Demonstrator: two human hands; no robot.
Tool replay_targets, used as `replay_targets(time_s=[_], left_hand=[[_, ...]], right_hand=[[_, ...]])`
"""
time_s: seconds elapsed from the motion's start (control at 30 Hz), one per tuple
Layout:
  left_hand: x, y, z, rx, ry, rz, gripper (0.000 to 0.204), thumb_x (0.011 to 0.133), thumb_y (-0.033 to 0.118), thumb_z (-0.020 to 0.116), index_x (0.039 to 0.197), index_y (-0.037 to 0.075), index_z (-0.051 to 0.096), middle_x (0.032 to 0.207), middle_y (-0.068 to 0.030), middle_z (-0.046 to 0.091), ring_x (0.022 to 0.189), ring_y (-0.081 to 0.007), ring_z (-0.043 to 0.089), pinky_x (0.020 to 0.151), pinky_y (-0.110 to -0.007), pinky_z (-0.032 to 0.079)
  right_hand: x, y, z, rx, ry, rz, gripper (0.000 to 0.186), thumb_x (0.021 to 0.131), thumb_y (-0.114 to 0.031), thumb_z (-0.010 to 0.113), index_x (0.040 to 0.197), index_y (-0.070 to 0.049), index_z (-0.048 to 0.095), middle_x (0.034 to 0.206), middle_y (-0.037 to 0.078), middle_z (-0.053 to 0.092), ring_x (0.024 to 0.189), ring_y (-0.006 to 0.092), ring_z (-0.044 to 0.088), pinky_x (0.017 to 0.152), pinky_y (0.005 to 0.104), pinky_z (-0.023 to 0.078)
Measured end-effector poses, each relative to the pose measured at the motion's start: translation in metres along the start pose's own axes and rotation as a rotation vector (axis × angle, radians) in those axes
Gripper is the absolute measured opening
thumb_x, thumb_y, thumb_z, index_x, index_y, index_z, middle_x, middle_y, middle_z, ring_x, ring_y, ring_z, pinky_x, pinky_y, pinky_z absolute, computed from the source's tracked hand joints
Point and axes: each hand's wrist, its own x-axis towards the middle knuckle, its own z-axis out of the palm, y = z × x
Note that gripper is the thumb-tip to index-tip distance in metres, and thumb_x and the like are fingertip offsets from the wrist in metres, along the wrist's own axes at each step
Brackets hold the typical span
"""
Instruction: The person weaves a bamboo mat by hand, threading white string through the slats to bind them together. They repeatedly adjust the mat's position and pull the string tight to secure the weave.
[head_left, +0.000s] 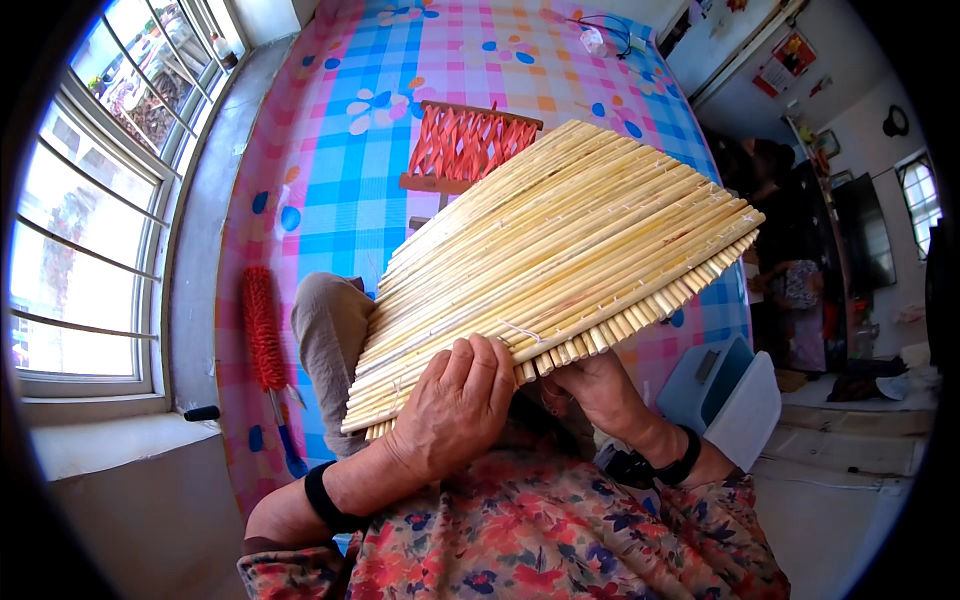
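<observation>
The stick mat [560, 260], pale and stitched with thin white thread, is held aslant in front of the person's body, over the near middle part of the bed [340, 200]; its right corner overlaps the bed's right edge in this view; a second row of stick ends shows beneath the upper layer along the near right side; the left hand [455, 405] has its grip closed on the mat's near edge, knuckles up, thumb not visible; the right hand [600, 400] has its grip closed at the lower row of stick ends, fingertips hidden beneath; each wrist bears a black band; a trousered knee [328, 325] is just beside the mat's left side; beyond the mat, toward the bed's far edge, lies a wooden frame [465, 145] laced with red strips, partly covered from view; a red fluffy duster [262, 330] with a blue handle lies along the bed's left edge, near a barred window [90, 260]; a blue box [705, 375] stands near the bed's near right corner, a white panel [748, 410] beside it; a white object [592, 40] with dark cable lies near the far right corner.
</observation>
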Motion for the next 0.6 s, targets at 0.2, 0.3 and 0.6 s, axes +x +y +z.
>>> replay_targets(time_s=[0.2, 0.3, 0.6], left_hand=[[-0.001, -0.001, 0.002, 0.004, -0.011, 0.017, 0.043, 0.083, 0.011, 0.057, 0.117, -0.014, 0.048, 0.108, -0.0247, 0.055, 0.096, -0.0339, 0.058, 0.08, -0.041, 0.049], [-0.002, -0.003, 0.001, -0.004, 0.009, 0.019, 0.043, 0.083, 0.011, 0.057, 0.116, -0.015, 0.048, 0.108, -0.0244, 0.055, 0.095, -0.0335, 0.058, 0.079, -0.04, 0.049], [0.001, -0.005, 0.001, 0.056, 0.026, 0.059, 0.045, 0.077, 0.012, 0.052, 0.112, -0.016, 0.051, 0.104, -0.0232, 0.056, 0.092, -0.0299, 0.057, 0.076, -0.034, 0.049]], right_hand=[[0.004, -0.001, 0.005, 0.012, 0.005, -0.015, 0.013, 0.096, -0.011, 0.055, 0.1, 0.001, 0.058, 0.071, 0.005, 0.057, 0.06, 0.0125, 0.055, 0.053, 0.0259, 0.047], [0.005, -0.01, 0.008, 0.097, -0.009, 0.07, 0.014, 0.096, -0.011, 0.055, 0.101, 0.002, 0.058, 0.072, 0.006, 0.057, 0.06, 0.014, 0.056, 0.054, 0.0266, 0.048], [0.008, -0.016, 0.01, 0.471, -0.121, 0.122, 0.021, 0.096, -0.01, 0.05, 0.114, -0.002, 0.056, 0.095, 0.008, 0.061, 0.078, 0.0171, 0.06, 0.064, 0.0312, 0.05]])
